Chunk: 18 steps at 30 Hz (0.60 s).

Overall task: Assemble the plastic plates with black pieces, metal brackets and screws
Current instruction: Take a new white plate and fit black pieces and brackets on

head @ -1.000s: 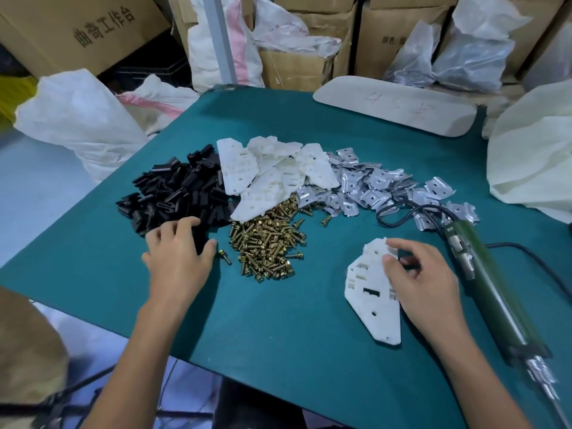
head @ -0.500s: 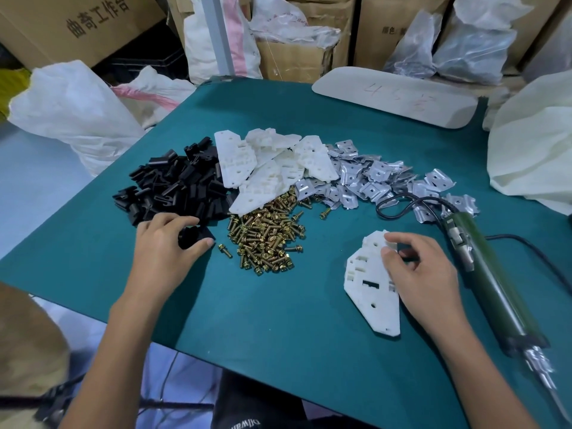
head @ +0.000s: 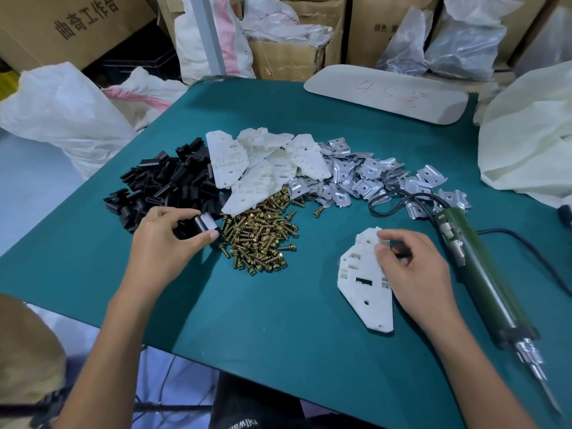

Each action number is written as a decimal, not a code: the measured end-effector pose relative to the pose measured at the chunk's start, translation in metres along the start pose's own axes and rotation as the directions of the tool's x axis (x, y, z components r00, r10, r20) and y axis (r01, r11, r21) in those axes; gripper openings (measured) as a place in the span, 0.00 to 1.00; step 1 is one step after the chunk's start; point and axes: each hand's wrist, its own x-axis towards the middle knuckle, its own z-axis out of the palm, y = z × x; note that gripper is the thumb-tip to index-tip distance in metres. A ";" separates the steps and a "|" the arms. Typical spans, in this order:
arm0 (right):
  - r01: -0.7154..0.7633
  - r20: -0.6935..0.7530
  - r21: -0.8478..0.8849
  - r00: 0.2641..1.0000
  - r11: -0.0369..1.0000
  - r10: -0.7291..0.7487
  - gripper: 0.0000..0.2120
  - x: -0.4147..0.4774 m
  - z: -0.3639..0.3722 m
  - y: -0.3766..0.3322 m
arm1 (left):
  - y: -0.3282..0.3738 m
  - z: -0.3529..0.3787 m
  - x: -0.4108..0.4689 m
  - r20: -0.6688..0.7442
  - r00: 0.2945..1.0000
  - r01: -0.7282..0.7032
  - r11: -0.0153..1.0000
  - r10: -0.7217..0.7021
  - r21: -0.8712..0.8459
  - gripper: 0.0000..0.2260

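On the green table point(head: 278, 329) lie a pile of black pieces point(head: 167, 181), a stack of white plastic plates point(head: 263, 162), a heap of metal brackets point(head: 365, 178) and a mound of brass screws point(head: 260, 236). My left hand point(head: 164, 243) pinches one black piece point(head: 202, 226) at the pile's near edge, just left of the screws. My right hand point(head: 411, 274) rests on the right side of a single white plate point(head: 362, 289) lying flat, its fingertips pressing on the plate's upper end.
A green electric screwdriver point(head: 483, 274) with a black cable lies right of my right hand, its tip toward the near edge. A long white board point(head: 387, 94) lies at the back. White bags point(head: 526, 134) and cardboard boxes point(head: 71, 26) surround the table.
My left hand has closed on a black piece and lifted it clear of the pile toward the screws. My right hand stays on the white plate.
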 end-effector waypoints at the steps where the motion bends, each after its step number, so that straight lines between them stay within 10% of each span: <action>1: 0.003 0.001 -0.005 1.000 1.000 -0.003 0.08 0.000 0.000 0.000 | -0.001 -0.001 0.000 -0.010 1.000 0.001 1.000 -0.001 -0.031 0.21; 8: -0.001 -0.014 0.018 1.000 1.000 0.001 0.08 -0.001 0.000 -0.003 | 0.011 0.000 0.003 -0.146 0.988 0.004 0.954 -0.050 -0.299 0.18; 13: 0.083 -0.069 0.263 0.995 0.961 -0.067 0.09 -0.003 -0.001 -0.020 | 0.081 0.026 -0.021 0.068 0.995 0.008 0.628 0.071 -0.778 0.15; 18: -0.164 0.312 0.581 0.950 0.797 -0.031 0.12 -0.007 -0.004 -0.033 | 0.152 0.082 -0.062 0.267 0.946 0.169 0.423 0.184 -0.890 0.15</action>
